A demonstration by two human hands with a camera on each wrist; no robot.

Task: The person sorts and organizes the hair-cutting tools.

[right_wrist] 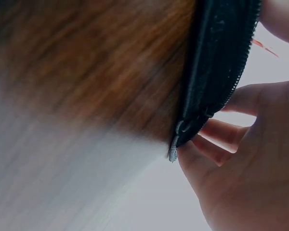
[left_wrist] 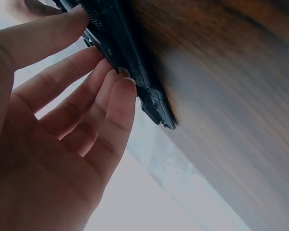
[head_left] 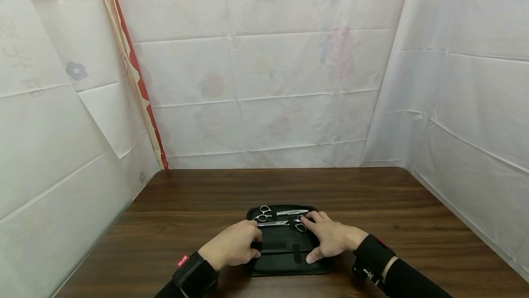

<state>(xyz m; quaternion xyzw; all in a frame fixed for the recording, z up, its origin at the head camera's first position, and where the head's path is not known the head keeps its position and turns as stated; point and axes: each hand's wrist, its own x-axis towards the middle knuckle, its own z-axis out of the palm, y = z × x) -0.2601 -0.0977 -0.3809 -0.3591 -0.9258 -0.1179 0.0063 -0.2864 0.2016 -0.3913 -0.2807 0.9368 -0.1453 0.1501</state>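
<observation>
A black zippered case (head_left: 285,267) lies spread out on the table, with its zipper teeth showing along the edge in both wrist views. Two pairs of silver scissors sit in its upper part. The farther scissors (head_left: 292,212) have finger rings to the left; the nearer scissors (head_left: 272,223) have rings to the right. My left hand (head_left: 236,244) is at the case's left side, fingertips against its edge and thumb over the rim. On the opposite side, my right hand (head_left: 330,236) rests with its thumb on the lower panel and its index finger by the nearer scissors' rings.
The dark brown wooden table (head_left: 198,197) extends around the case. White sheeting (head_left: 256,73) hangs behind it and along both sides. A red-edged strip (head_left: 136,68) runs down the back left corner. Black bands (head_left: 373,256) circle both wrists.
</observation>
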